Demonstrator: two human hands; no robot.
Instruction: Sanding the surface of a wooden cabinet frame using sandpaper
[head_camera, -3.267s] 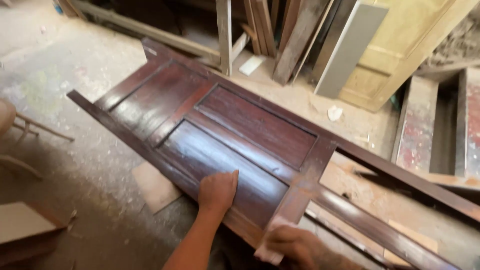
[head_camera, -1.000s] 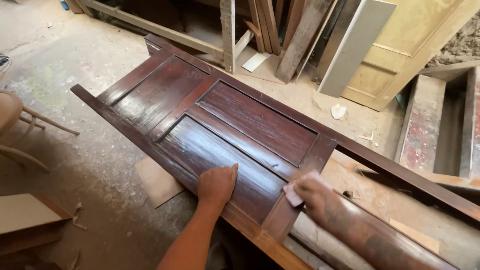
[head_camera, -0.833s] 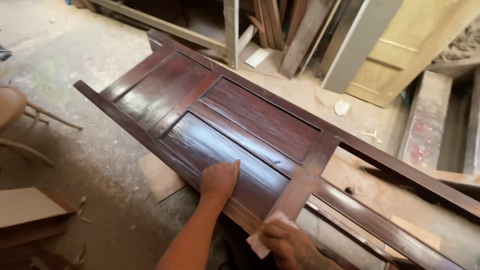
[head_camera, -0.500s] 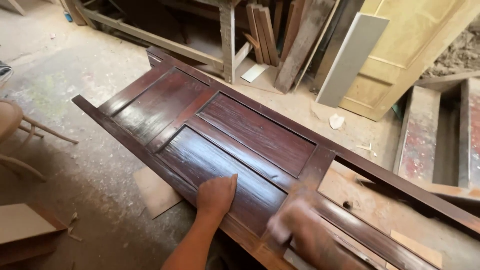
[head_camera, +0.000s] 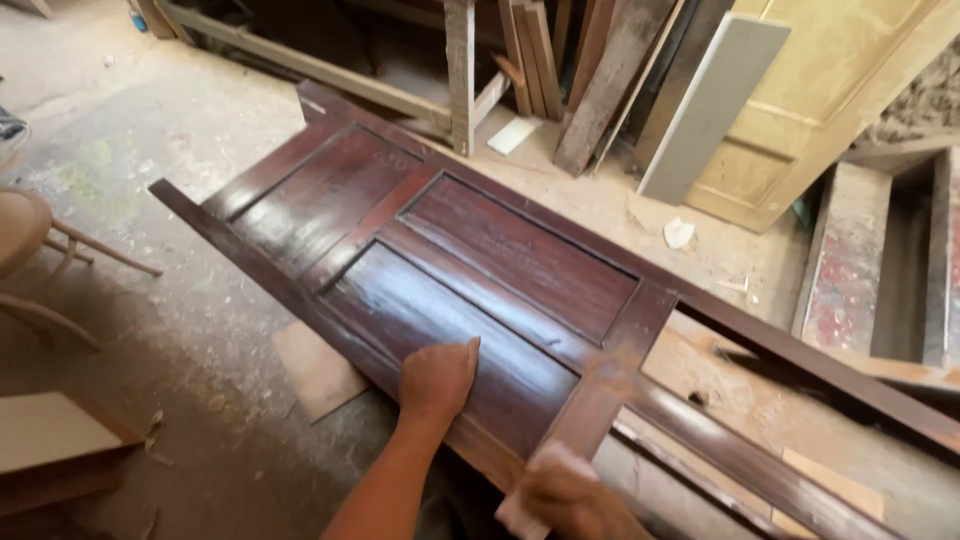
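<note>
A dark red-brown panelled wooden door (head_camera: 480, 250) lies flat in front of me, its far end toward the upper left. My left hand (head_camera: 438, 378) rests palm down on the near glossy panel, fingers together, pressing on the wood. My right hand (head_camera: 560, 495) is at the bottom edge of the view, closed over a pale pinkish sanding pad (head_camera: 520, 500) that sits against the near end of the door's cross rail (head_camera: 605, 375). That rail looks dull and lighter where it is rubbed.
Planks and boards (head_camera: 590, 70) lean at the back, beside a pale yellow door (head_camera: 810, 100) and a grey board (head_camera: 710, 100). A chair (head_camera: 30, 260) stands at left. A flat board piece (head_camera: 315, 370) lies on the dusty floor (head_camera: 150, 130). Wooden troughs (head_camera: 880, 250) are at right.
My right hand with the pad has slid back and forth along the cross rail and is now back at its near end. My left hand has stayed on the panel.
</note>
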